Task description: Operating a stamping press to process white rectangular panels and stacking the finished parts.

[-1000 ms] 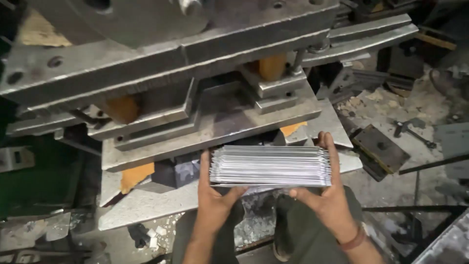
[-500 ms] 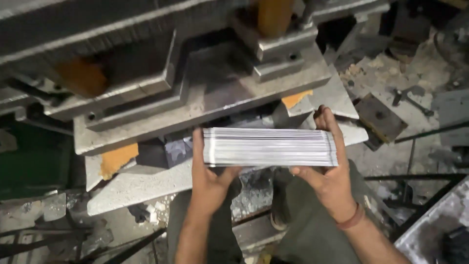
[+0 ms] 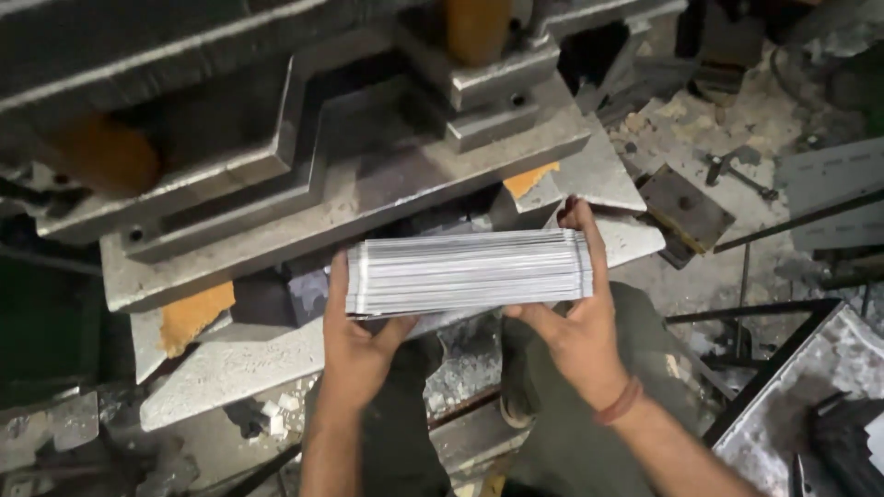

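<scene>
Steel is nearly everything in sight: a thick stack of thin metal sheets (image 3: 468,272) is held flat and level between two hands, just in front of the near edge of a heavy press (image 3: 304,156). The left hand (image 3: 354,340) is closed on the stack's left end, thumb up the side and fingers underneath, out of sight; the right hand (image 3: 573,313) clamps the right end, fingertips curling over the far top corner, palm hidden behind the sheets. How many sheets there are I cannot tell, since only their bright edges show. The stack covers the gap behind it, so the opening of the press there is hard to make out, and a dark block (image 3: 304,293) peeks out at its left. The top of the press is cut off by the upper edge of the view, and so are its orange posts (image 3: 477,26). A flat plate (image 3: 249,364) juts out below the left hand, with loose scrap (image 3: 460,364) between the person's knees. To the right the floor (image 3: 727,120) is littered with bits, a square metal piece (image 3: 686,210) lies well apart from the hands, and a dark frame (image 3: 764,354) with a tray (image 3: 810,387) closes off the near right corner, leaving only a narrow lane beside the right wrist with its red band (image 3: 619,403).
</scene>
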